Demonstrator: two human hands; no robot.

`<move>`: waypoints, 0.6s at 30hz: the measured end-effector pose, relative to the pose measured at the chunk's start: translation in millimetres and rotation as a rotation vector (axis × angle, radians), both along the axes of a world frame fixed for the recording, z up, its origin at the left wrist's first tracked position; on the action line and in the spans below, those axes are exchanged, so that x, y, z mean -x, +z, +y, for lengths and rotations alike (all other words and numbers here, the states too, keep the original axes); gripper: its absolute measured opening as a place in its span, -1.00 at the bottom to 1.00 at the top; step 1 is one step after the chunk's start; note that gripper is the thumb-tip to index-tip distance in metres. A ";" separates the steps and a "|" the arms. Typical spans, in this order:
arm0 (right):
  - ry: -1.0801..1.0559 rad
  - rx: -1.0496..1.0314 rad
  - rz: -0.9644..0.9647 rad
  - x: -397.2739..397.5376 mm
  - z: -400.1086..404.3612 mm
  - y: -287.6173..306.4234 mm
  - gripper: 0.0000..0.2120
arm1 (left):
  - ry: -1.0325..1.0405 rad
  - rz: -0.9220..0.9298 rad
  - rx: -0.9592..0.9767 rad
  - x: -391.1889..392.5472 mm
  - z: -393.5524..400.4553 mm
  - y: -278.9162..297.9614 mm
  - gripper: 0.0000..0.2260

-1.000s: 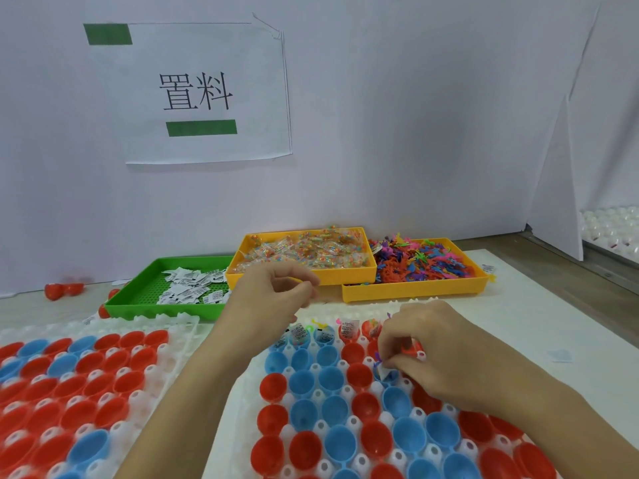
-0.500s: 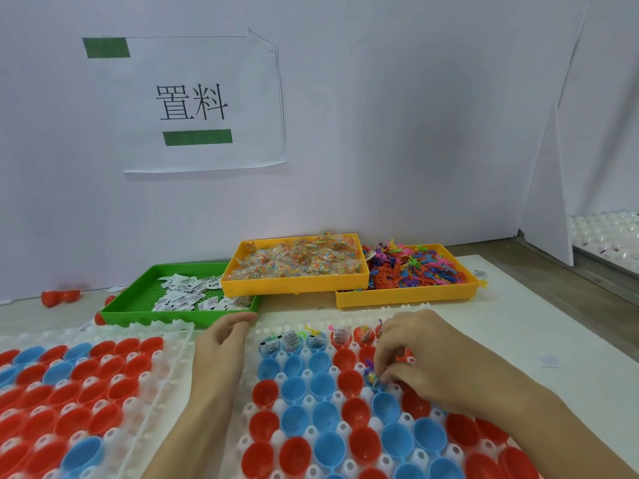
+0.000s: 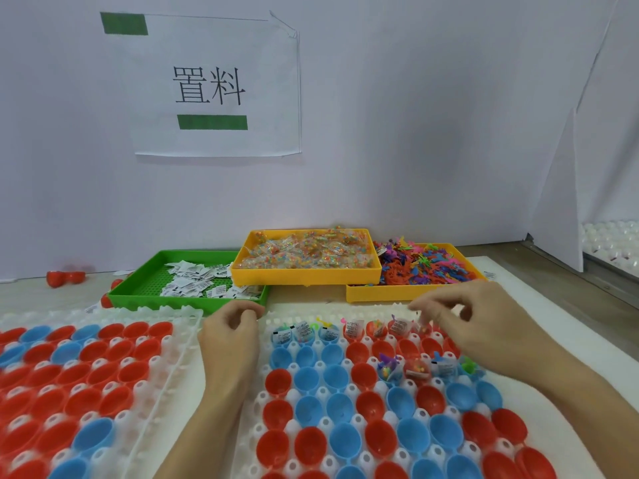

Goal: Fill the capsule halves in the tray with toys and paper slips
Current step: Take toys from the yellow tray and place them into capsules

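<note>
Two trays: white egg-crate trays lie side by side on the counter (image 3: pixel 539 305), the right tray (image 3: pixel 276 440) under both hands, the left tray (image 3: pixel 152 385) beside it.
Capsule halves (image 3: pixel 340 440): red and blue, open side up, seated in the tray wells.
Filled: far row and part of the second row of the right tray hold paper slips (image 3: pixel 352 328) and small toys (image 3: pixel 389 366); nearer rows bare.
Left hand (image 3: pixel 230 335): fingers curled inward at the right tray's far left corner; cannot tell whether they hold anything.
Right hand (image 3: pixel 484 323): over the far row, thumb and forefinger brought together; what they pinch is too small to tell.
Supply: green bin (image 3: pixel 138 288) of slips, two yellow bins (image 3: pixel 304 276) of bagged and loose toys.
</note>
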State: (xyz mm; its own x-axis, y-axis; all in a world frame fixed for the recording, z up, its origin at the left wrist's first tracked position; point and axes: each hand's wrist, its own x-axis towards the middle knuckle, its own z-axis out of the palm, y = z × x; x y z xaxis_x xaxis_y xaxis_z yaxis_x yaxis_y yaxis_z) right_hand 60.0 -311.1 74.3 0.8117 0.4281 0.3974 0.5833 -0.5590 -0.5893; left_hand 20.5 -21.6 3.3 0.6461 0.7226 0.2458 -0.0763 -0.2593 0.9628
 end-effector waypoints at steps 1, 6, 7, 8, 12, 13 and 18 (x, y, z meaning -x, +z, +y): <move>-0.072 -0.038 -0.012 -7.1 -3.2 -1.9 -0.81 | 0.004 0.004 0.010 0.9 -0.6 1.0 -0.69; -0.321 -0.066 0.050 -58.4 -7.8 -7.3 -0.87 | -0.010 0.000 0.055 1.5 0.9 2.2 -0.69; -0.342 -0.038 0.055 -70.8 -4.1 -7.1 -0.88 | -0.012 -0.004 0.072 0.9 2.1 1.7 -0.69; -0.360 0.006 0.049 -83.4 0.8 -6.7 -0.88 | -0.013 -0.007 0.086 0.4 2.9 1.1 -0.69; -0.350 0.239 0.047 -129.6 25.3 -7.3 -0.79 | -0.014 -0.012 0.103 -0.2 2.6 0.9 -0.69; -0.346 0.287 0.059 -138.2 31.9 -8.4 -0.77 | -0.012 -0.011 0.098 -0.2 2.8 1.3 -0.70; -0.482 0.401 0.050 -158.3 53.8 -16.7 -0.81 | -0.011 -0.002 0.083 0.1 3.3 2.3 -0.72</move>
